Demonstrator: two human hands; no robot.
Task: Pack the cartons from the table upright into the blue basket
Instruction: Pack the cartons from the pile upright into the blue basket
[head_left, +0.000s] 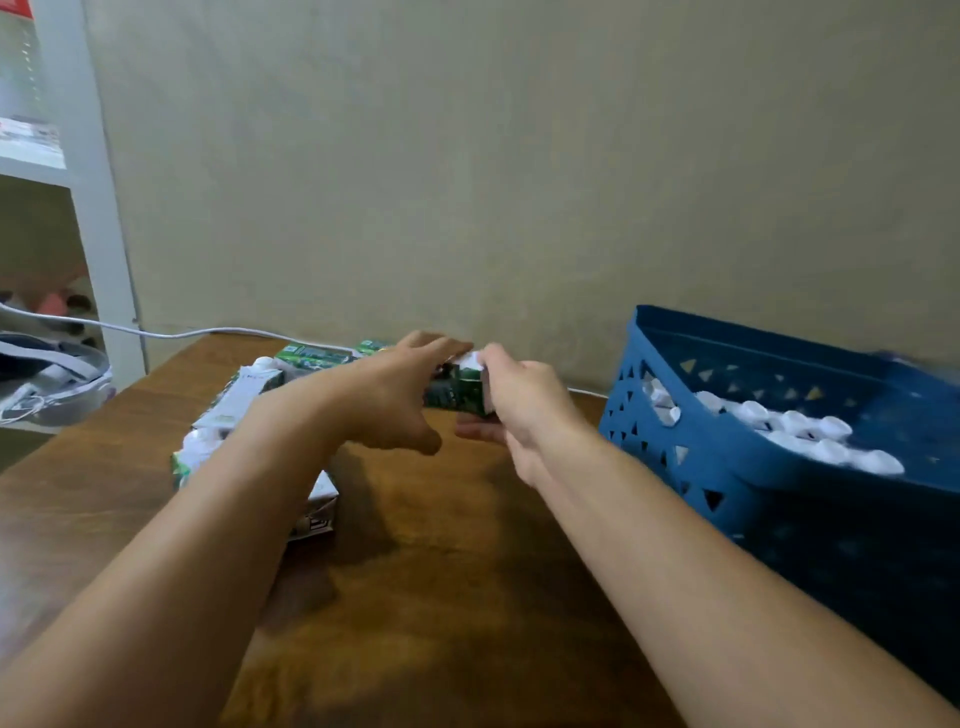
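Right hand (511, 400) grips a green carton (457, 389) by its white capped end, fingers curled over the top and thumb underneath, holding it clear of the tabletop (441, 545) on its side. Beside it, the left hand (395, 400) is spread with fingers straight, reaching over the carton's far end; whether it touches the carton is hard to tell through the blur. Judging by its look, the carton is a stiff paperboard box, light enough for one hand, smooth-sided and a little slippery, so a grip across the flat faces near the middle should hold better than a pinch at the cap. Squeezing hard could dent it. More cartons (244, 400) lie flat in a loose heap to the left under the left forearm. To the right, the blue basket (691, 457) stands on the tabletop, already holding rows of upright cartons with white caps (805, 431) showing.
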